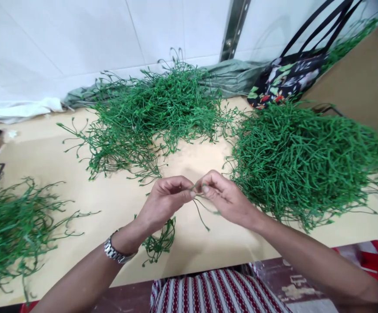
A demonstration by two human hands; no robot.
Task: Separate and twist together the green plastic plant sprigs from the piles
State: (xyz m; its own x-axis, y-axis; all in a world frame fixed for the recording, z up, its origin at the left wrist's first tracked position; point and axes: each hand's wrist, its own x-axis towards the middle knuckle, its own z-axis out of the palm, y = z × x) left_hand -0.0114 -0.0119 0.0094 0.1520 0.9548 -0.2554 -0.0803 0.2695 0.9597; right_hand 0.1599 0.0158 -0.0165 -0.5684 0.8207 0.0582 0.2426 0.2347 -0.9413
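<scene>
A pale tabletop [111,200] spans the frame, bearing a dense heap of green stems [306,161] at right, a looser pile [163,104] at upper center and a tangle [6,230] at lower left. A person's left hand [167,200] and right hand [224,198] meet at center, above a small bunch [162,241], thumbs and forefingers pinching thin green strands [200,216].

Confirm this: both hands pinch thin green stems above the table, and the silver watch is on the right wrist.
Wrong wrist: the head view shows the silver watch on the left wrist. The left hand and right hand do pinch thin green stems above the table.
</scene>
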